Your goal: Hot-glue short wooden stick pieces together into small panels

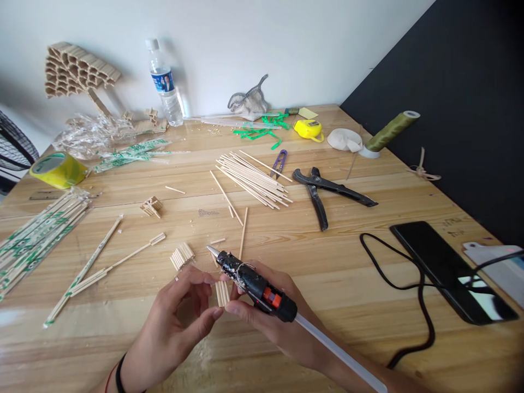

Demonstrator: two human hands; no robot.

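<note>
My left hand [180,316] pinches the left side of a small row of short wooden sticks [222,295] between thumb and fingers. From the other side my right hand [282,333] touches the same row with its thumb and fingertips, while a black hot glue gun [249,281] rests in its grip. The gun's metal nozzle points up and left, and a long translucent glue stick [339,352] juts from its back end. Just beyond my left hand lies another row of short sticks [182,255]. Behind the gun, a loose wooden stick [243,234] lies on the table.
Wooden skewers [254,180], purple snips [280,162] and black-handled cutters [317,191] lie ahead. Wrapped chopsticks [45,234] and yellow tape [59,169] are left. A water bottle [166,90] and stick-built tree [79,71] stand behind. A phone [450,273] and black cable [426,322] lie right.
</note>
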